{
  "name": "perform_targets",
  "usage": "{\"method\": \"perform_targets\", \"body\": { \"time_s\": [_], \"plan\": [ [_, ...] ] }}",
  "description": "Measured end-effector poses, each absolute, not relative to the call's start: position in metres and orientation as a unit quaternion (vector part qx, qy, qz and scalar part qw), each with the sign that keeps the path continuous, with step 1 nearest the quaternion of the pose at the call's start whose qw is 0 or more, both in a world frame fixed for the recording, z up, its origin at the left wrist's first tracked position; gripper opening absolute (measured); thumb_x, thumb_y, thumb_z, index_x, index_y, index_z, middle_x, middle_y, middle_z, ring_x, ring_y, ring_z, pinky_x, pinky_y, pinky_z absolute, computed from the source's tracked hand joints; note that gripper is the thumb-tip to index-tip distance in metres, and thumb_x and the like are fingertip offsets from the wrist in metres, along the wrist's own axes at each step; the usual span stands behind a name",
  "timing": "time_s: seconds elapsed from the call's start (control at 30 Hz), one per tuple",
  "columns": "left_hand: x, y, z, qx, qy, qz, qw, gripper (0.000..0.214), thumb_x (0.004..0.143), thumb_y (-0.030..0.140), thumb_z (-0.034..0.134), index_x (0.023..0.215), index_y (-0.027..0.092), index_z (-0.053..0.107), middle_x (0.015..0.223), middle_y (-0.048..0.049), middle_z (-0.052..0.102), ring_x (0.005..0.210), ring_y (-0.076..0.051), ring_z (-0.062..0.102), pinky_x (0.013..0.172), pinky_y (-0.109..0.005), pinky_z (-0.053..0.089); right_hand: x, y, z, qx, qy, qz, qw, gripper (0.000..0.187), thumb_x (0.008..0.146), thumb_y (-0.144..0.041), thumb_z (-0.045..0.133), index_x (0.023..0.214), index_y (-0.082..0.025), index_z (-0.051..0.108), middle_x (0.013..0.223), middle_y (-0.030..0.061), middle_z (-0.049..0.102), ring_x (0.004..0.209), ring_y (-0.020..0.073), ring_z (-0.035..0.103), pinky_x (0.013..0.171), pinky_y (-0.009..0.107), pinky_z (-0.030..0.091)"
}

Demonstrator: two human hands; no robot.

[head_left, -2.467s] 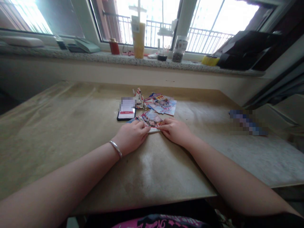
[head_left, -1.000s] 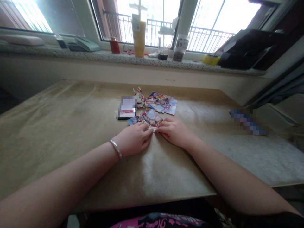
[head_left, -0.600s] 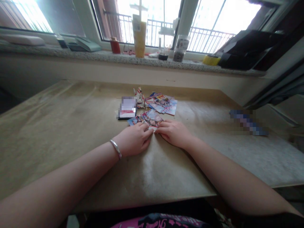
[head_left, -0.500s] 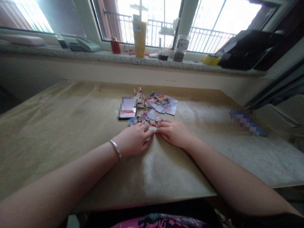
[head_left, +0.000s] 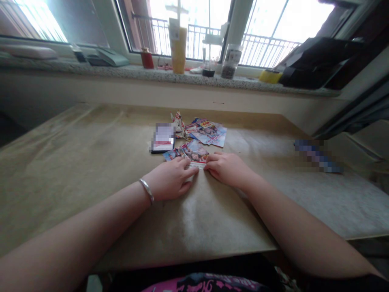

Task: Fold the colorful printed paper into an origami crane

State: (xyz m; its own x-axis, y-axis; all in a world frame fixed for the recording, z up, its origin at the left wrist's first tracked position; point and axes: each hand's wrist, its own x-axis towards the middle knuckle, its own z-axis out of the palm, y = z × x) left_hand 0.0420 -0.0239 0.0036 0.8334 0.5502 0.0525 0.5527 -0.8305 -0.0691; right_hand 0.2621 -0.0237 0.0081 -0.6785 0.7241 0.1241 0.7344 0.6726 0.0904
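Note:
A colourful printed paper lies on the tan table in front of me. My left hand, with a silver bangle on its wrist, has its fingers curled and pressed on the paper's near edge. My right hand presses the same edge from the right with its fingertips together. The two hands' fingertips almost meet. The part of the paper under my fingers is hidden.
A phone lies just left of the paper. More printed sheets and a crumpled folded piece lie behind it. A blurred flat thing is at the right. The windowsill holds a tall yellow cup, jars and boxes.
Both hands stayed on the paper's near edge. My fingertips slid along it, first closing toward the middle, then the right hand shifting slightly right. Nothing else moved.

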Motion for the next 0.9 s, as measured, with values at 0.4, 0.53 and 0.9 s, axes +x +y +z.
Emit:
{"method": "perform_targets", "body": {
  "time_s": [0.4,0.53,0.9],
  "plan": [
    [0.043,-0.025,0.004,-0.955,-0.291,-0.027,0.049,0.038,0.086,0.031,0.047,0.122,0.020,0.055,0.107,-0.0133,0.056,0.096,-0.026,0.053,0.084,-0.042,0.047,0.260,-0.031,0.020,-0.438,-0.893,-0.102,-0.008,0.026,0.089,-0.023,0.047,0.092,-0.022,0.073,0.103,0.0047,0.070,0.087,0.0194,0.062,0.063,0.027,0.041],
    [0.043,-0.025,0.005,-0.955,-0.292,-0.028,0.043,0.038,0.087,0.030,0.047,0.122,0.020,0.055,0.109,-0.0138,0.056,0.098,-0.026,0.053,0.085,-0.042,0.047,0.262,-0.031,0.022,-0.477,-0.874,-0.088,-0.033,0.027,0.088,-0.020,0.047,0.088,-0.021,0.074,0.094,0.0059,0.072,0.079,0.0174,0.065,0.060,0.025,0.040],
    [0.043,-0.025,0.006,-0.953,-0.300,-0.014,0.043,0.038,0.087,0.030,0.047,0.123,0.021,0.055,0.111,-0.0133,0.057,0.100,-0.027,0.053,0.085,-0.041,0.047,0.273,-0.028,0.027,-0.511,-0.852,-0.086,-0.073,0.029,0.085,-0.015,0.047,0.088,-0.022,0.075,0.093,0.0066,0.073,0.080,0.0197,0.067,0.059,0.027,0.041]
  ]
}}
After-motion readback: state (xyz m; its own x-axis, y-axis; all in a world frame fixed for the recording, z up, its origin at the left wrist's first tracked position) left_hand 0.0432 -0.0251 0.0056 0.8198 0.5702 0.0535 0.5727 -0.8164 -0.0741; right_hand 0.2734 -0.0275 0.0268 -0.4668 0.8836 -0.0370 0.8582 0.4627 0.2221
